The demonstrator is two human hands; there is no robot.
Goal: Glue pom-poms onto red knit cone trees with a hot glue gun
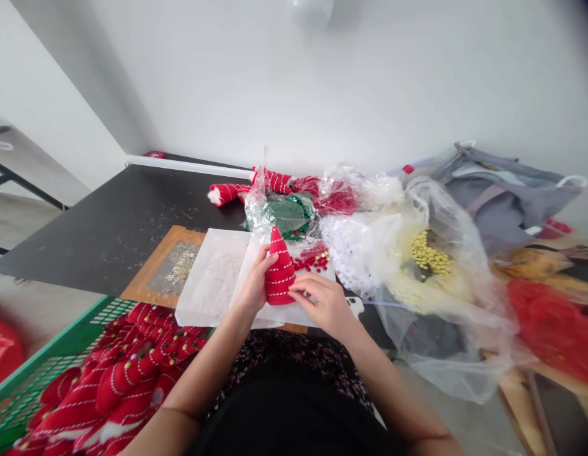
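Observation:
A red cone-shaped felt hat point(280, 272) with white stitched lines stands upright, tip up, above the white paper. My left hand point(256, 278) is closed around its left side, thumb across the front. On the lower right edge of the hat, my right hand point(322, 301) pinches with thumb and fingertips; whatever is between them is too small to make out. Just behind the hat lie small red pom-poms point(317, 261), with a few yellow ones among them. A sheet of white paper point(212, 272) spreads under and left of my hands.
Clear bags hold green pom-poms point(288, 212), white pom-poms point(355, 250) and yellow pom-poms point(429, 256). Red striped pieces point(230, 193) lie behind. A wooden-edged board point(146, 275) with gold bits sits left. Below stands a green basket point(51, 351) of decorated red pieces. A grey bag point(502, 190) is at right.

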